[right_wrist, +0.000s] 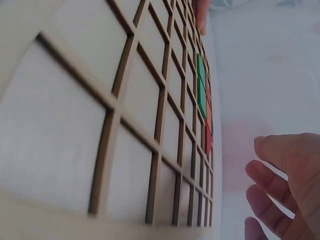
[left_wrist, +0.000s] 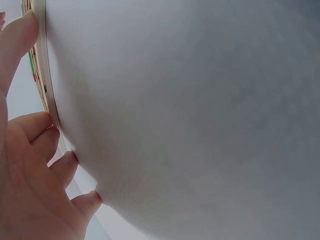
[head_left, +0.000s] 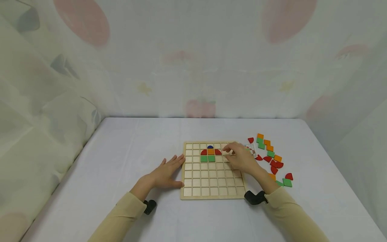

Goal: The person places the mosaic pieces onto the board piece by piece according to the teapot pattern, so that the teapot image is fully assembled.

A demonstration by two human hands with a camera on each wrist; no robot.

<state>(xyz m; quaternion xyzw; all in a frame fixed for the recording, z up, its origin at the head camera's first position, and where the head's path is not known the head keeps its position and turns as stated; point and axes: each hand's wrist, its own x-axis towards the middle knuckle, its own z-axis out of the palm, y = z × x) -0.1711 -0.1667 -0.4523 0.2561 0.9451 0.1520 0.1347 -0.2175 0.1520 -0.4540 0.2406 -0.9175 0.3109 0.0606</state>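
Note:
A wooden grid board (head_left: 213,197) lies on the white table, and raised strips divide it into square cells. Near its top sit a blue rounded piece (head_left: 210,147), an orange square (head_left: 210,152) flanked by a red quarter-round piece (head_left: 204,152) on each side, and two green squares (head_left: 208,158) below. My left hand (head_left: 167,174) rests with spread fingers against the board's left edge; in the left wrist view its thumb and fingertips touch the rim (left_wrist: 42,60). Over the upper right cells hovers my right hand (head_left: 240,158), fingers loosely bent and apart, no piece visible between them.
A printed card (head_left: 250,150) shows partly behind my right hand. Right of the board, loose orange squares (head_left: 277,158), green squares (head_left: 287,182) and red quarter-round pieces (head_left: 289,176) lie scattered, some overlapping. A patterned cloth (head_left: 181,67) hangs behind the table.

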